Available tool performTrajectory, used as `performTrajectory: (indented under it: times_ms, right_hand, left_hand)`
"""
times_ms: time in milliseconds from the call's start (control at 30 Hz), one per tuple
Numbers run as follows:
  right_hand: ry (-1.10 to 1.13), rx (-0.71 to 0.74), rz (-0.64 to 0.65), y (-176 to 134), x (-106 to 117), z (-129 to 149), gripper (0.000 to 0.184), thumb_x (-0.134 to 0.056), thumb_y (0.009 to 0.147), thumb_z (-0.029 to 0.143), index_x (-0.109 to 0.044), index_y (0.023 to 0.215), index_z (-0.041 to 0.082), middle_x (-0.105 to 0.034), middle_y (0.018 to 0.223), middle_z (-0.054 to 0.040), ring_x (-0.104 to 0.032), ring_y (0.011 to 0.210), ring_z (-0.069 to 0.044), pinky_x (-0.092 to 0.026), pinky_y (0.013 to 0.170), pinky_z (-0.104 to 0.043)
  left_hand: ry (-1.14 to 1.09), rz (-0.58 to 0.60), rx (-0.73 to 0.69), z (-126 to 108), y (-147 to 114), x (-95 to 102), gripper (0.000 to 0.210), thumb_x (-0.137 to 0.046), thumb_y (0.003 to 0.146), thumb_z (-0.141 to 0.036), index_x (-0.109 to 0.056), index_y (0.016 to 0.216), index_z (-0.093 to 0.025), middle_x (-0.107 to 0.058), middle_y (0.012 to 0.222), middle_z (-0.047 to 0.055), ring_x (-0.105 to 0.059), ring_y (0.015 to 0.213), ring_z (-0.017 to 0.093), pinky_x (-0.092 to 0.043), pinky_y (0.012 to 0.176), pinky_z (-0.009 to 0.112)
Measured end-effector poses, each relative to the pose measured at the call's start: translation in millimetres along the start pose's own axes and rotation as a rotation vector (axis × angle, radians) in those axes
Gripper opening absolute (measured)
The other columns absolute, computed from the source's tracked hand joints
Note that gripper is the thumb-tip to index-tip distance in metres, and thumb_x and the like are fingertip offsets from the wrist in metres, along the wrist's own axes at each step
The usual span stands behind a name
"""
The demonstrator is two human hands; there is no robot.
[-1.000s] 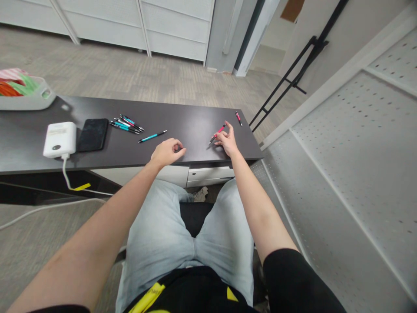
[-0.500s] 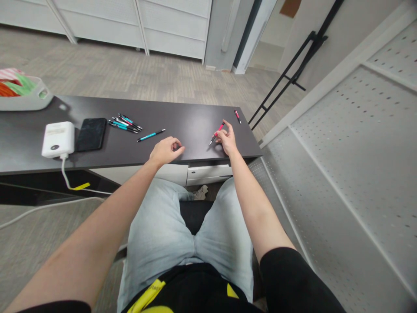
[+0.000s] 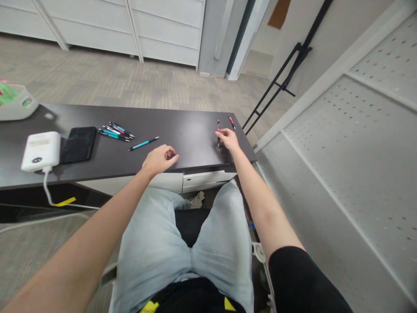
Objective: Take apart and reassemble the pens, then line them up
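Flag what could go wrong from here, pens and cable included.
1. The right hand grips the held pen by the fingers, so it might twist or slip.
2. The loose pink-and-black pen lies close to the right end of the table; a bump could roll it off.
3. The white cable hangs over the near edge; a snag might drag the white box with it.

Setting: indoor, office-like room; exact use cannot be determined. Evidence: grey-beige carpeted floor (image 3: 146, 89); long dark tabletop (image 3: 182, 126) with white drawer front (image 3: 206, 178) beneath; pens (image 3: 143, 144) and a white cabled device (image 3: 41, 150) on top; white panelled units (image 3: 91, 26) along far side; large perforated panel (image 3: 368, 126) at right; grey column (image 3: 211, 39) beside an opening.
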State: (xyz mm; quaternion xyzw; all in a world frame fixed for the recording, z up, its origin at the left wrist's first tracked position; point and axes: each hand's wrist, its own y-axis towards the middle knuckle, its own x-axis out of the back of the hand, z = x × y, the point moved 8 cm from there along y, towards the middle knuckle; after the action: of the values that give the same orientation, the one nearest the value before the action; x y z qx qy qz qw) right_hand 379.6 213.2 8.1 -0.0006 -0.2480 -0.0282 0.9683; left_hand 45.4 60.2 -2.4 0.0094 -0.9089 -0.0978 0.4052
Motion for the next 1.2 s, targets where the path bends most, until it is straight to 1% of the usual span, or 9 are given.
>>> performTrajectory:
  times_ms: [133,200,267,433,633,867,1033,1100,1200]
  right_hand:
    - [-0.229,-0.002,-0.093,37,47,6,0.027,-0.092,0.091,0.037,-0.079,0.108,0.020,-0.089,0.110,-0.0104,-0.082,0.113,-0.030,-0.065,0.107,-0.042]
    - [-0.335,-0.004,-0.121,54,61,7,0.022,-0.090,0.093,0.031,-0.081,0.109,0.019,-0.089,0.115,-0.0134,-0.083,0.115,-0.030,-0.062,0.111,-0.042]
    - [-0.425,-0.007,-0.128,70,67,7,0.017,-0.089,0.095,0.026,-0.082,0.108,0.018,-0.089,0.120,-0.0154,-0.084,0.118,-0.030,-0.061,0.113,-0.041]
    - [-0.601,-0.016,-0.125,104,61,3,0.009,-0.089,0.099,0.019,-0.084,0.107,0.019,-0.090,0.127,-0.0168,-0.084,0.126,-0.032,-0.062,0.114,-0.042]
    - [-0.732,-0.023,-0.133,127,54,1,0.017,-0.096,0.099,0.021,-0.087,0.112,0.020,-0.089,0.130,-0.0196,-0.085,0.127,-0.035,-0.064,0.112,-0.045]
    - [-0.798,-0.003,-0.127,136,55,0,0.023,-0.098,0.099,0.023,-0.085,0.118,0.021,-0.088,0.132,-0.0195,-0.084,0.127,-0.036,-0.063,0.110,-0.046]
    - [-0.798,0.015,-0.124,138,54,-4,0.022,-0.096,0.101,0.026,-0.083,0.118,0.021,-0.086,0.135,-0.0184,-0.080,0.127,-0.035,-0.060,0.110,-0.044]
    - [-0.783,0.031,-0.129,136,56,-5,0.017,-0.091,0.105,0.029,-0.083,0.118,0.021,-0.084,0.137,-0.0188,-0.078,0.128,-0.034,-0.058,0.111,-0.043]
    - [-0.751,0.059,-0.149,131,60,-9,0.015,-0.076,0.114,0.033,-0.082,0.121,0.021,-0.080,0.144,-0.0203,-0.075,0.132,-0.034,-0.055,0.114,-0.043]
  left_hand:
    - [-0.005,0.006,0.006,0,-2,1.1,0.027,-0.068,0.092,-0.058,-0.073,0.090,-0.032,-0.069,0.087,0.005,-0.063,0.078,0.028,-0.052,0.079,0.045]
    - [-0.005,0.013,0.011,-1,-3,2.2,0.028,-0.067,0.092,-0.060,-0.073,0.091,-0.032,-0.069,0.086,0.005,-0.064,0.077,0.028,-0.052,0.078,0.045]
    - [0.000,0.020,0.011,-2,-4,3.4,0.027,-0.066,0.093,-0.060,-0.073,0.092,-0.033,-0.069,0.086,0.005,-0.065,0.078,0.029,-0.053,0.080,0.047]
    - [-0.009,0.046,0.017,-5,-7,4.4,0.028,-0.064,0.095,-0.062,-0.072,0.093,-0.036,-0.068,0.087,0.006,-0.067,0.079,0.032,-0.054,0.080,0.050]
    - [-0.025,0.061,0.036,-6,-9,5.7,0.026,-0.065,0.094,-0.062,-0.072,0.093,-0.037,-0.068,0.086,0.006,-0.068,0.079,0.033,-0.054,0.080,0.051]
    - [-0.021,0.060,0.022,-4,-9,4.0,0.028,-0.064,0.096,-0.063,-0.071,0.095,-0.036,-0.069,0.088,0.006,-0.067,0.079,0.033,-0.054,0.081,0.051]
    - [-0.034,0.060,0.013,-2,-9,3.2,0.031,-0.063,0.096,-0.066,-0.070,0.096,-0.036,-0.069,0.088,0.006,-0.067,0.079,0.033,-0.053,0.080,0.051]
    - [-0.035,0.063,0.019,-2,-10,3.3,0.031,-0.063,0.095,-0.066,-0.070,0.095,-0.036,-0.069,0.088,0.007,-0.067,0.079,0.034,-0.052,0.080,0.051]
    - [-0.034,0.069,0.026,-1,-10,3.7,0.031,-0.064,0.095,-0.066,-0.071,0.095,-0.035,-0.069,0.088,0.007,-0.066,0.080,0.034,-0.052,0.080,0.052]
